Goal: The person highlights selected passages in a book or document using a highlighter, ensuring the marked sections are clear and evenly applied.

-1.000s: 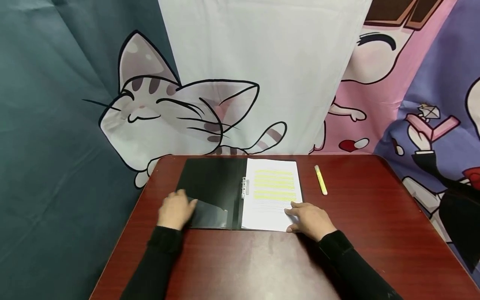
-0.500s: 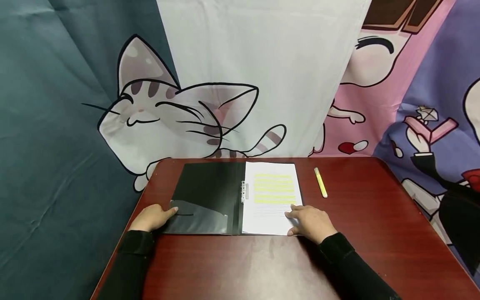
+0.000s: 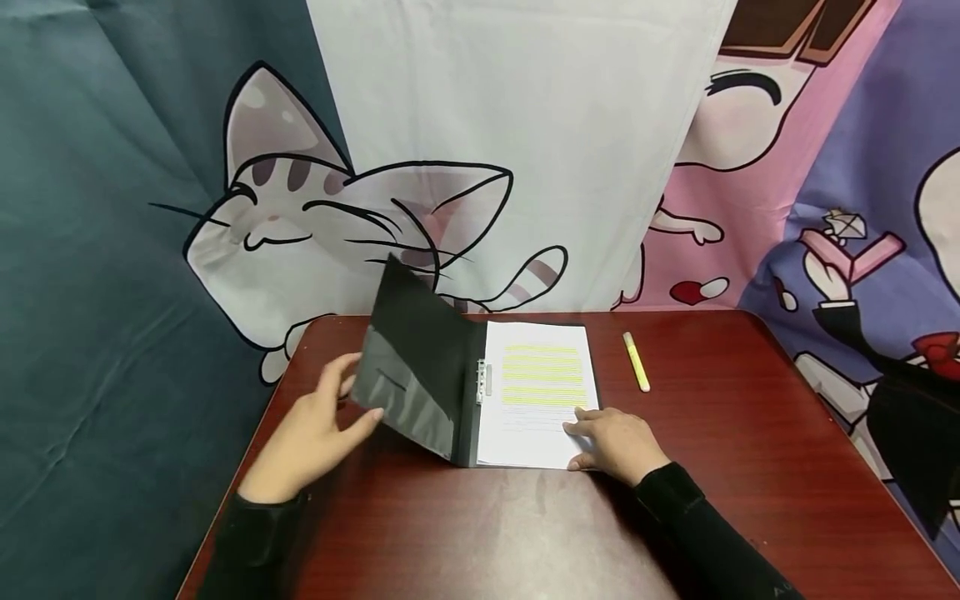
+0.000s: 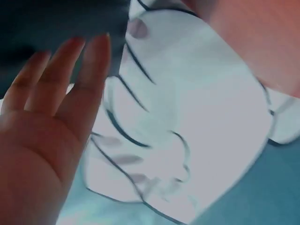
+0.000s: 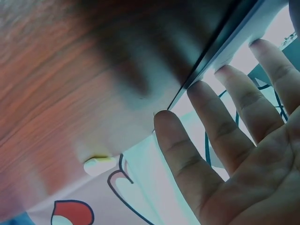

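Currently my left hand (image 3: 311, 433) props the black folder's cover (image 3: 416, 367) half-raised with straight fingers under its outer edge, gripping nothing. I judge the cover could slide off those fingertips and flop back, since nothing pinches it. The folder's spine rests mid-table (image 3: 750, 433). My right hand (image 3: 618, 442) lies flat on the highlighted pages (image 3: 536, 400), fingers relaxed. A yellow highlighter (image 3: 637, 361) lies farther right, well apart, blocking nothing.
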### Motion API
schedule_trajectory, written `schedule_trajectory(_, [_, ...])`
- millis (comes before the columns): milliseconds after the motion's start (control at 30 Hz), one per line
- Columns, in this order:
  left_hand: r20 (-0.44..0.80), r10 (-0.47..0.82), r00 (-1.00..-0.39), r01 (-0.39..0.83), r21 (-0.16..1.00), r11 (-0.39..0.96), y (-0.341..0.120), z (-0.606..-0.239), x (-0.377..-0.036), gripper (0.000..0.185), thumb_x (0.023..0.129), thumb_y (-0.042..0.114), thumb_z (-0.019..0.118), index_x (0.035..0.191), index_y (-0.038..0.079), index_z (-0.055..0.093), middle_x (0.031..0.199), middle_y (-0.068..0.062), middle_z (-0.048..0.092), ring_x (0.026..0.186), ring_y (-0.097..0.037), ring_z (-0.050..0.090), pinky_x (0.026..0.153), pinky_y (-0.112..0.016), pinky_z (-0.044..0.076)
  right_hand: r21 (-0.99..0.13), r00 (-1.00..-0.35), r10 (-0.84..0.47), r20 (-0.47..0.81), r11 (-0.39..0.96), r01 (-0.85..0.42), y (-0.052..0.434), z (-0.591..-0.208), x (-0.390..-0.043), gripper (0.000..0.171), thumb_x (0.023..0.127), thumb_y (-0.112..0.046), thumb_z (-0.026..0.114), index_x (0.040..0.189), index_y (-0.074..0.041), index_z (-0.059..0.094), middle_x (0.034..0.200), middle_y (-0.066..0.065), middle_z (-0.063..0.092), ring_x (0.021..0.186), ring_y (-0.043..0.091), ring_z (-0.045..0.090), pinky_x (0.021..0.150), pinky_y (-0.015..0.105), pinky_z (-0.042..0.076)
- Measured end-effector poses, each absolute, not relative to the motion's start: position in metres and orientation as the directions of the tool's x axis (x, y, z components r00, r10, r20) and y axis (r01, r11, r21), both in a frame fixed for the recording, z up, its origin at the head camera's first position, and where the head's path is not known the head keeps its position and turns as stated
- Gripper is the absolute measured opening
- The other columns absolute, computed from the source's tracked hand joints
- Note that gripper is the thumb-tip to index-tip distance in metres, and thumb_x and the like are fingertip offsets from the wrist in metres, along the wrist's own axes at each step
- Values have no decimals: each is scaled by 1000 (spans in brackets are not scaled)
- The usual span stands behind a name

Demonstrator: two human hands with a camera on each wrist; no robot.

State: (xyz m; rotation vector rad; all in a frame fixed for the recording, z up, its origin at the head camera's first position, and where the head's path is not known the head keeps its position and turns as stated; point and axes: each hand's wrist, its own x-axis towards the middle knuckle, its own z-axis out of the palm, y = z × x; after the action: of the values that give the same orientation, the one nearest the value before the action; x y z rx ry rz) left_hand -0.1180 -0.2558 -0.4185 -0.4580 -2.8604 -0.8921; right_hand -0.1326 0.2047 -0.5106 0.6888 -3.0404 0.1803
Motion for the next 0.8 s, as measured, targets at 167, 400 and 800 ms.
schedule_trajectory(167, [215, 374, -902, 431, 438, 789, -207, -433, -124, 101, 103, 48, 83, 183, 23, 27, 166, -22, 63, 141, -45, 73, 113, -65, 60, -104, -897, -438, 54, 891, -442, 207, -513, -134, 63, 84, -55, 98, 137, -25, 85, 148, 9, 79, 130, 35, 78, 91, 54, 69])
schedule_trajectory(400, [186, 499, -846, 531, 372, 761, -152, -477, -133, 102, 99, 52, 85, 182, 33, 29, 184, -9, 42, 153, -39, 65, 93, -54, 70, -133, -883, -466, 60, 873, -470, 210, -519, -134, 61, 86, -53, 98, 138, -25, 85, 149, 8, 79, 131, 35, 76, 93, 57, 65])
schedule_trajectory(800, [225, 611, -759, 640, 87, 763, -109, -515, -143, 68, 93, 59, 88, 153, 29, 74, 148, -4, 79, 38, -7, 34, 48, -21, 20, -224, -886, -459, 62, 859, -461, 245, -527, -140, 87, 80, -55, 101, 154, -18, 73, 155, 15, 74, 148, 38, 68, 113, 68, 56])
